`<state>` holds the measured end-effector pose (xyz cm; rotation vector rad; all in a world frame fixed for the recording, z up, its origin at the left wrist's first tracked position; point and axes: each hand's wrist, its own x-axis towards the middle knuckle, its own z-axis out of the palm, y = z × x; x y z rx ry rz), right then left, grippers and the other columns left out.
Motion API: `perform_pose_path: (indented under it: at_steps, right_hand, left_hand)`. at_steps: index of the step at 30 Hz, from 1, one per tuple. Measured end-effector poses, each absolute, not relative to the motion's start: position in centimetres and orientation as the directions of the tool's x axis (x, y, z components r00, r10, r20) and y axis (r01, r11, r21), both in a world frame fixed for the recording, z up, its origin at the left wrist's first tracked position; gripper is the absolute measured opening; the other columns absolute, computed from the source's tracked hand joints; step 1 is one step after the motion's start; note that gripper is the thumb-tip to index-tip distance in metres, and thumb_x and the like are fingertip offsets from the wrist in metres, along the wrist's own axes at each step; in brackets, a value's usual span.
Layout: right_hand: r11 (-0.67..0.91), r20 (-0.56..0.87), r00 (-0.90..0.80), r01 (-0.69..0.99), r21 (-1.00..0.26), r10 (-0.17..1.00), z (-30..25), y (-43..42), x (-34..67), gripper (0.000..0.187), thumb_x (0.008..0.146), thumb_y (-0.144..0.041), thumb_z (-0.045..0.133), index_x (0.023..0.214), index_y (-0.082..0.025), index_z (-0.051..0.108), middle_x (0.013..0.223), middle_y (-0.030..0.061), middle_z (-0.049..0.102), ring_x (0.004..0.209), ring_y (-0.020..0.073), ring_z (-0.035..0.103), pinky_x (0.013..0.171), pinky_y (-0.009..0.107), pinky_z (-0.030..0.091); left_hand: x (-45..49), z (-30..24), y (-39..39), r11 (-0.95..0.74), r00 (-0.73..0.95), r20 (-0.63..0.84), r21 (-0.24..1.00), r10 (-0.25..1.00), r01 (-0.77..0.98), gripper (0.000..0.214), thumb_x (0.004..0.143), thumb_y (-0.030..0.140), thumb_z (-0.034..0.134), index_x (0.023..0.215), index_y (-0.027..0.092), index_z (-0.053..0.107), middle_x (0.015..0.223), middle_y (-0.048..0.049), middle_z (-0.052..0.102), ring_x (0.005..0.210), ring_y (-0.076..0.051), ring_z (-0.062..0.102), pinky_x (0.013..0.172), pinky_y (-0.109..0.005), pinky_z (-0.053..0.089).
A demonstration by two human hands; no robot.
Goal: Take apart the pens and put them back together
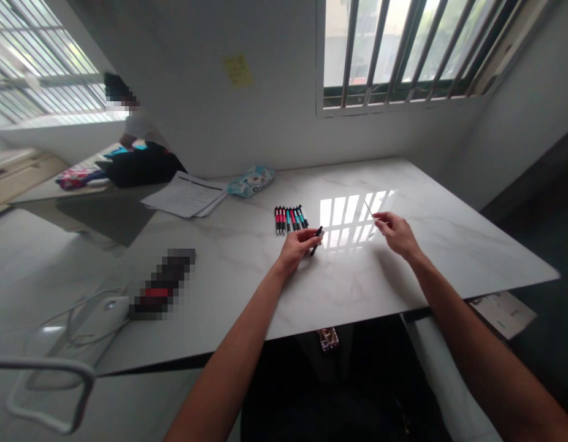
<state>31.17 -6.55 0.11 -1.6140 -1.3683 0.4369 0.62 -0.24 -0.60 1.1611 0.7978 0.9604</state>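
Between the thumb and fingers of my left hand (295,250) is a black pen barrel (316,242), tilted just above the table. My right hand (396,234) is raised over the table to the right and pinches a thin pen refill (368,209), which points up and to the left. Beyond my left hand lies a row of several pens (290,220) in red, black and teal, side by side on the white marbled table (348,288). The two hands are apart.
Papers (187,194) and a blue-white packet (251,181) lie at the back. A pixelated dark object (164,285) and a white device with a cable (97,316) are at left. Another person (139,135) sits far left. A barred window (403,49) is above.
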Motion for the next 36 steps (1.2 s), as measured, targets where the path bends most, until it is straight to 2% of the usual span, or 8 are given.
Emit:
perform_pose_path:
  at_steps: [5, 12, 19, 23, 27, 30, 33, 36]
  right_hand:
    - [0.228, 0.240, 0.195, 0.081, -0.970, 0.951, 2.3, -4.8, 24.3, 0.036, 0.081, -0.050, 0.077, 0.098, -0.018, 0.075, 0.088, 0.0068, 0.076, 0.075, 0.0173, 0.066, 0.070, 0.031, 0.054]
    - [0.244, 0.243, 0.121, 0.000, -0.970, 0.963, 3.2, -3.7, 20.4, 0.037, 0.075, -0.052, 0.084, 0.088, -0.018, 0.075, 0.087, 0.0074, 0.078, 0.081, 0.0198, 0.070, 0.081, 0.036, 0.057]
    - [0.191, 0.192, -0.008, 0.137, -0.972, 0.981, 1.7, -4.1, 20.1, 0.040, 0.078, -0.056, 0.082, 0.090, -0.018, 0.079, 0.091, 0.0082, 0.080, 0.085, 0.0238, 0.073, 0.082, 0.036, 0.057]
    - [0.227, 0.225, -0.043, 0.298, -0.927, 0.973, 1.8, -4.5, 21.4, 0.039, 0.088, -0.052, 0.074, 0.111, -0.022, 0.079, 0.108, 0.0092, 0.079, 0.092, 0.0247, 0.073, 0.082, 0.038, 0.059]
    - [0.334, 0.363, -0.090, 0.635, -0.696, 0.928, 1.1, -4.6, 25.3, 0.025, 0.091, -0.030, 0.069, 0.113, -0.028, 0.079, 0.120, 0.0078, 0.076, 0.108, 0.0284, 0.069, 0.097, 0.049, 0.056]
    - [0.356, 0.372, -0.165, 0.765, -0.537, 0.914, -0.1, -5.0, 29.2, 0.033, 0.083, -0.013, 0.065, 0.108, -0.029, 0.080, 0.124, 0.0045, 0.076, 0.126, 0.0318, 0.060, 0.110, 0.055, 0.047]
    - [0.335, 0.331, -0.176, 0.785, -0.521, 0.927, -1.2, -5.9, 32.7, 0.032, 0.083, -0.015, 0.063, 0.106, -0.027, 0.081, 0.122, 0.0050, 0.076, 0.117, 0.0292, 0.067, 0.109, 0.050, 0.048]
    - [0.252, 0.302, -0.082, 0.773, -0.582, 0.950, -1.8, -7.0, 34.5, 0.023, 0.089, -0.026, 0.061, 0.100, -0.025, 0.082, 0.114, 0.0072, 0.078, 0.100, 0.0268, 0.073, 0.095, 0.042, 0.056]
  left_hand:
    - [0.3, -0.7, -0.2, 0.085, 0.426, -0.005, 0.982, 0.905, -0.168, 0.047, 0.062, 0.037, 0.095, 0.100, 0.013, 0.082, 0.097, -0.0114, 0.080, 0.082, -0.017, 0.071, 0.085, -0.032, 0.054]
    - [0.3, -0.5, -0.3, 0.079, 0.449, 0.008, 0.981, 0.894, -0.176, 0.046, 0.063, 0.036, 0.095, 0.101, 0.013, 0.082, 0.098, -0.0117, 0.080, 0.084, -0.018, 0.071, 0.089, -0.034, 0.053]
    - [0.4, -0.7, -0.2, 0.079, 0.457, 0.018, 0.978, 0.889, -0.191, 0.047, 0.063, 0.037, 0.095, 0.102, 0.014, 0.082, 0.095, -0.0106, 0.080, 0.084, -0.019, 0.072, 0.091, -0.036, 0.054]
    - [0.5, -0.9, 0.0, 0.099, 0.442, 0.012, 0.969, 0.897, -0.227, 0.048, 0.061, 0.036, 0.096, 0.100, 0.014, 0.081, 0.096, -0.0102, 0.080, 0.085, -0.019, 0.072, 0.093, -0.036, 0.054]
    - [0.6, -0.9, 0.1, 0.131, 0.414, -0.011, 0.956, 0.910, -0.261, 0.048, 0.058, 0.035, 0.098, 0.098, 0.014, 0.081, 0.094, -0.0092, 0.080, 0.082, -0.018, 0.072, 0.092, -0.037, 0.054]
    - [0.6, -0.9, 0.0, 0.155, 0.399, -0.031, 0.947, 0.916, -0.282, 0.049, 0.055, 0.034, 0.099, 0.096, 0.014, 0.080, 0.091, -0.0082, 0.079, 0.080, -0.017, 0.071, 0.089, -0.035, 0.055]
    - [0.6, -0.8, -0.1, 0.163, 0.402, -0.039, 0.946, 0.915, -0.279, 0.049, 0.055, 0.033, 0.099, 0.096, 0.014, 0.080, 0.090, -0.0079, 0.079, 0.080, -0.016, 0.071, 0.087, -0.033, 0.054]
    - [0.6, -0.8, -0.1, 0.150, 0.409, -0.031, 0.954, 0.912, -0.261, 0.049, 0.056, 0.034, 0.098, 0.097, 0.013, 0.080, 0.091, -0.0085, 0.079, 0.081, -0.017, 0.071, 0.087, -0.033, 0.054]
